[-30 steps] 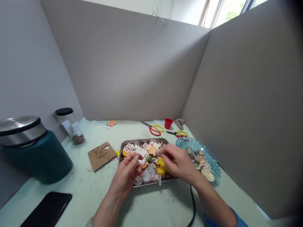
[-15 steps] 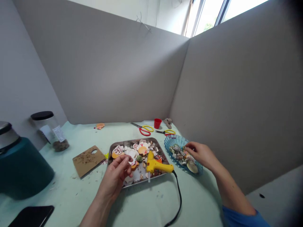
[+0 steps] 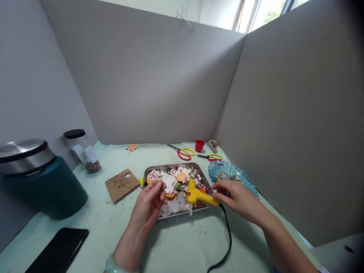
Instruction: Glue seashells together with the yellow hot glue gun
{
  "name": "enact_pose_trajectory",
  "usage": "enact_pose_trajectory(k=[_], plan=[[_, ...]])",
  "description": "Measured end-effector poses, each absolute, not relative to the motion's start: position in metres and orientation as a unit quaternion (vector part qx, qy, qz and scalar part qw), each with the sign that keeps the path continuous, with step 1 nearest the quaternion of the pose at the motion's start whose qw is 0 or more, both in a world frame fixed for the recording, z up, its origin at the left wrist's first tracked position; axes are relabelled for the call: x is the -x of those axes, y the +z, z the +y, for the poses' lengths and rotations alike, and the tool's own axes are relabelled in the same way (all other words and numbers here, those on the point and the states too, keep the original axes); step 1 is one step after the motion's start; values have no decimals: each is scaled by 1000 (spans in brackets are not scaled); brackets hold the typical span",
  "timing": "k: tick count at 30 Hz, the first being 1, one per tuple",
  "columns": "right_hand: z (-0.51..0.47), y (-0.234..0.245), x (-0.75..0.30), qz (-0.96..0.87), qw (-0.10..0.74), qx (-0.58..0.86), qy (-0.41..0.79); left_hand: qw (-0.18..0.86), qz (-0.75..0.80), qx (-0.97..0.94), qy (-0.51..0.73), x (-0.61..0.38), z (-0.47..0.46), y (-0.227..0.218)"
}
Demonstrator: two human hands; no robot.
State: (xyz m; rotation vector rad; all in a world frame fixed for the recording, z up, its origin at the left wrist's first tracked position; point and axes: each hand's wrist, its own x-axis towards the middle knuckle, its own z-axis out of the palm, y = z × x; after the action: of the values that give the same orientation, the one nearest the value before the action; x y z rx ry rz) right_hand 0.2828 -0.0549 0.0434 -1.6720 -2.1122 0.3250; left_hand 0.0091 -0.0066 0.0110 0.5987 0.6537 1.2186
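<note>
A metal tray (image 3: 148, 172) of painted seashells lies on the pale green table. My left hand (image 3: 148, 206) hovers over the tray's near left part, fingers pinched on a small white shell piece. A yellow glue gun (image 3: 199, 195) rests on the tray's right side, its black cord (image 3: 226, 242) trailing toward me. My right hand (image 3: 239, 197) is beside the gun's rear end, fingers curled; whether they hold anything is unclear. Just behind that hand sits a blue glass dish (image 3: 244, 176) holding shells.
A teal bin with steel lid (image 3: 36, 178) and a black-lidded jar (image 3: 82, 149) stand at left. A cardboard piece (image 3: 121, 184) and a black phone (image 3: 58, 252) lie on the table. Two scissors (image 3: 184, 152) and a red cup (image 3: 199, 145) sit by the grey partition walls.
My right hand let go of the glue gun, reached into the blue dish, and has come back beside the gun's rear. My left hand stayed pinched over the tray.
</note>
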Motion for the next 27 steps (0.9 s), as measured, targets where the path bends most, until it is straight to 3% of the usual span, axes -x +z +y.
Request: enact_pose_trajectory(k=[12,22,27], plan=[[-27,65,-229,-823,176,534,79,709,300,-176,614,5,5,10],[-24,76,-218,-824,-31,566,18,711,288,-188,614,6,5,10],[-34,53,-232,-784,-47,618,29,724,280,-198,599,6,5,7]])
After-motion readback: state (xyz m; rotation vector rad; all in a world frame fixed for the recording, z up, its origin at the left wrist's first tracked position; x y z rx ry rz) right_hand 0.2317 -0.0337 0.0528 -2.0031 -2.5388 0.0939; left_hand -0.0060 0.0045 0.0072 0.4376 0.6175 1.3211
